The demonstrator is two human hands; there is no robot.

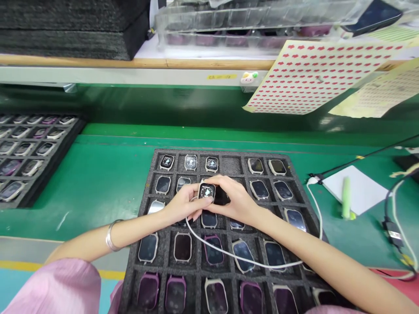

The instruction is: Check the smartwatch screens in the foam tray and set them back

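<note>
A smartwatch body without a strap [207, 192], its screen lit, is gripped between both hands above the foam tray. My left hand [185, 201] is closed on its left side, with the thumb along the lower edge. From the right, my right hand [234, 198] pinches the same watch with fingers at its top and thumb below. A white cable [225, 252] runs from under my left hand across the tray. Beneath my hands lies the black foam tray [231, 165], whose compartments hold several watch bodies, silver and purple; three in the back row have lit screens.
A second foam tray of watches [24, 148] lies at the left. To the right are a white pad [356, 187], a light green marker [346, 198] and cables [391, 231]. Sticker sheets [321, 74] hang from the shelf edge, beside clear plastic trays [242, 26] and black foam blocks [65, 28].
</note>
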